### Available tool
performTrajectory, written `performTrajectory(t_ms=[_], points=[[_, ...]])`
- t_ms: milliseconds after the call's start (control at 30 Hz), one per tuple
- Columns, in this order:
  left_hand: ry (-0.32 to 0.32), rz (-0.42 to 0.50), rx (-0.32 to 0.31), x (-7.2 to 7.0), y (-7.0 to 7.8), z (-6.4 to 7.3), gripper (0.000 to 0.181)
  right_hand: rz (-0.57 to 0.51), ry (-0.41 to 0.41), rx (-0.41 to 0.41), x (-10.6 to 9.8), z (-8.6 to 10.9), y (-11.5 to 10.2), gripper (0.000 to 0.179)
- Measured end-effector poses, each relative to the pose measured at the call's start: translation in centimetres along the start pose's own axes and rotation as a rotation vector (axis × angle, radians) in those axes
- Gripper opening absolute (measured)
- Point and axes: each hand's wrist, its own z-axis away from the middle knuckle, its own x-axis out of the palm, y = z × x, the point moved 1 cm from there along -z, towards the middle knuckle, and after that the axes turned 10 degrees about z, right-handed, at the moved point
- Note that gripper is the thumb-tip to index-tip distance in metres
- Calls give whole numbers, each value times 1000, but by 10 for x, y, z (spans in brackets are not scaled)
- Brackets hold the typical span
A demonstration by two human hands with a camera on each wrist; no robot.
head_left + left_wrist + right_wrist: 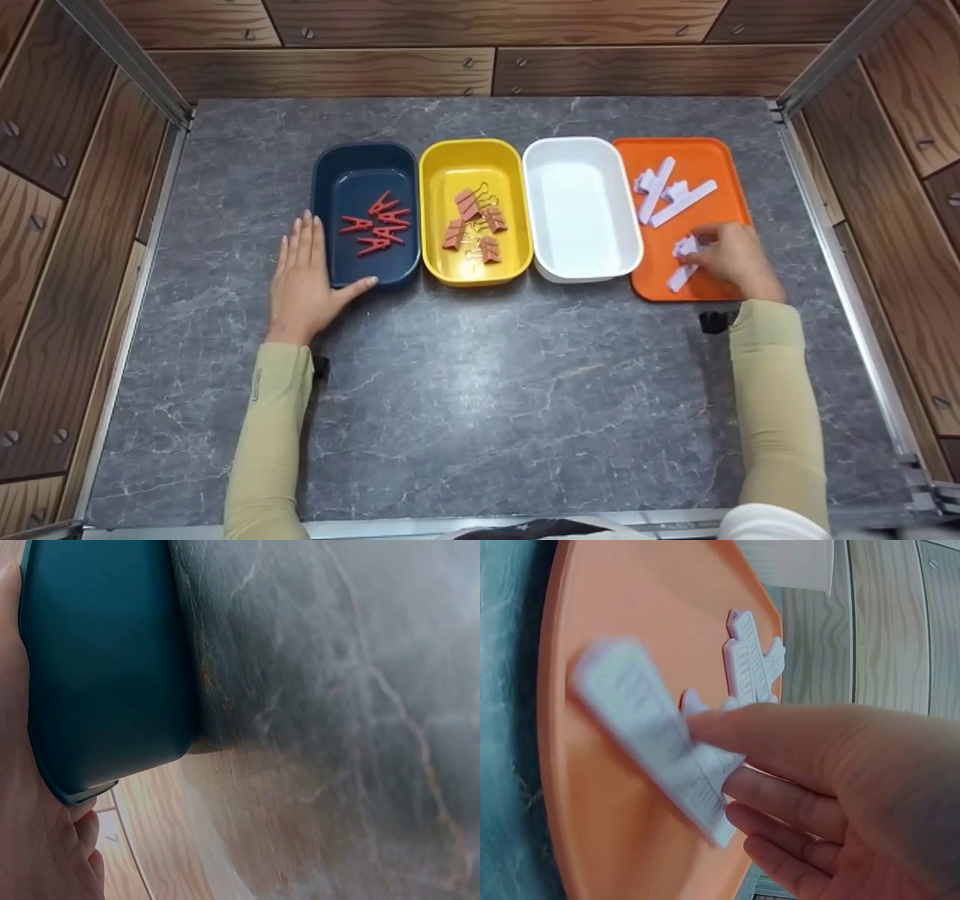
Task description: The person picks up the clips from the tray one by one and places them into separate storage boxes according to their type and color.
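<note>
My right hand (739, 259) is over the orange tray (720, 214), its thumb and fingers pinching a pale lavender bag clip (680, 279). The right wrist view shows this clip (645, 720) slanting above the tray, its outer end blurred. Two similar bag clips (657, 189) lie farther back on the tray. My left hand (300, 289) rests against the left side and front corner of the dark blue bin (364, 165), fingers straight and thumb spread along the front rim. Several red clothespins (382, 232) lie inside that bin.
Right of the blue bin stands a yellow bin (472, 165) with several pinkish binder clips (467, 204). A white bin (581, 202) sits between it and the tray. Wood-patterned walls (495, 22) surround the grey marbled table (480, 405).
</note>
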Motion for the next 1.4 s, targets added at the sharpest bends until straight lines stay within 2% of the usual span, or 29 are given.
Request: performTrajectory(t_ms=[167,400,533,667,900,1200,1400], points=[[-4,1,3,0,0,0,130,-2,42,1,6,0,3,59],[-6,0,-2,0,0,0,130,13,133,-26,10,1,6,50],[-9,-1,-4,0,1,0,130,-18,100,-51,9,4,5,49],[-15,4,-15,-1,2,0,130,-48,46,-44,9,5,3,48],[-19,-2,-22,0,1,0,130,-75,6,-33,7,5,0,42],[-13,4,-17,-1,2,1,130,-64,50,-72,-1,6,-5,33],[-8,11,-18,0,2,1,130,-72,52,-88,-8,7,-9,45]])
